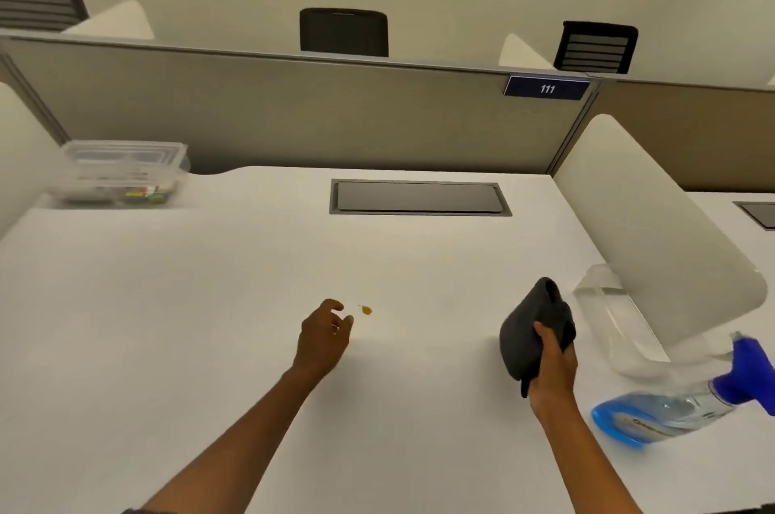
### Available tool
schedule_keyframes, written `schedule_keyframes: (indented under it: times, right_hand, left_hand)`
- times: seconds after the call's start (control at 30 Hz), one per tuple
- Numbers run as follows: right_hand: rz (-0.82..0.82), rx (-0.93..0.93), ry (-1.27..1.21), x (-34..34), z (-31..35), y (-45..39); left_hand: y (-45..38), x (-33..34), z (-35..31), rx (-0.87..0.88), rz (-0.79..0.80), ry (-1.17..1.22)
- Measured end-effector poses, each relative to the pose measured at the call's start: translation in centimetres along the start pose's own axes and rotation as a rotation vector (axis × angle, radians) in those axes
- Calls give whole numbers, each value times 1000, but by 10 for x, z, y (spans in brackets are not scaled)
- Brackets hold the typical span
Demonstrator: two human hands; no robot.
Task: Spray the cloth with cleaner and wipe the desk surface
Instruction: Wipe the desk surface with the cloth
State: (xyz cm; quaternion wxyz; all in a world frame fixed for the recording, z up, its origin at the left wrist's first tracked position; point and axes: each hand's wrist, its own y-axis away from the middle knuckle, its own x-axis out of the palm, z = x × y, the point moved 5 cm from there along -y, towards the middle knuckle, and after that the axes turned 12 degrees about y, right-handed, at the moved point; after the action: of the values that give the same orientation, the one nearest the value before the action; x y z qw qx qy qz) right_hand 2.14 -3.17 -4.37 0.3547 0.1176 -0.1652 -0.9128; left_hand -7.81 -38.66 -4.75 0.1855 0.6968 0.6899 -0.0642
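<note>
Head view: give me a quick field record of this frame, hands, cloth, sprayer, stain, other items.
left hand: empty, fingers loosely curled, next to the stain
right hand: gripping the dark cloth, bunched and held up off the desk
spray bottle: blue trigger head, right of the right hand, not held; appears to lean toward the right edge of the view
stain: small yellow-brown spot on the white desk
clear plastic container: far left corner
cable hatch: shut, rear centre
</note>
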Motion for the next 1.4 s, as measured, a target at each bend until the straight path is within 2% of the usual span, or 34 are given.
schedule_keyframes:
  times: [0.07,0.17,0.27,0.33,0.5,0.73,0.9,1.17,1.27,1.4]
  right_hand:
    - [-114,-167,316,-14,0,-14]
    - [-71,-433,709,-19,-11,-27]
    - [47,-498,1145,-11,-41,-30]
    - [23,-481,1298,-3,-53,-28]
    - [-88,-369,1275,5,-49,-29]
    - [-216,-326,1429,23,-54,-32]
    - [-227,-334,1458,49,-54,-40]
    - [-79,-480,1483,163,-43,-33]
    - [49,-617,1517,222,-47,-3]
    - [282,-842,1512,300,-69,77]
  left_hand:
    - [-4,-41,19,103,-81,-143]
    - [-5,-95,58,107,-131,-435]
    - [1,-134,98,-10,-118,-650]
    - [6,-150,117,-38,-107,-704]
    - [22,-176,138,-6,-111,-763]
    - [28,-180,159,18,-108,-776]
    - [26,-182,165,20,-120,-776]
    - [22,-183,174,19,-128,-798]
    - [21,-183,177,26,-127,-798]
    - [21,-184,177,19,-123,-810]
